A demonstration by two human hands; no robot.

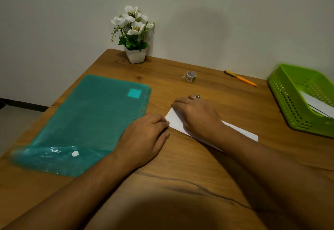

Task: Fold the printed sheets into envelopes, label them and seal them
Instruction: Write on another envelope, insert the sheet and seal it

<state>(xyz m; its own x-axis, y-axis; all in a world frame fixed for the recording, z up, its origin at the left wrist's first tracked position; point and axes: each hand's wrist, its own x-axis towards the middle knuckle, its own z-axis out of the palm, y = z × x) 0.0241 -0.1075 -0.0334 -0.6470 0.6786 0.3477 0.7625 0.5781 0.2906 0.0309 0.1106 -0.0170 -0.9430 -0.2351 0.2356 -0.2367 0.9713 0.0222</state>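
Left hand [144,135], right hand [197,114] seemingly pressing sheet [175,119]

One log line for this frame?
stage: folding | right hand: pressing folded white paper sheet | left hand: at its left corner | patterned tape roll, orange pen: untouched

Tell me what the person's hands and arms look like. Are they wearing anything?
No gloves and no sleeves in view: the left arm and right arm are bare. The right hand wears a silvery ring with a dark stone. The left hand shows no ring.
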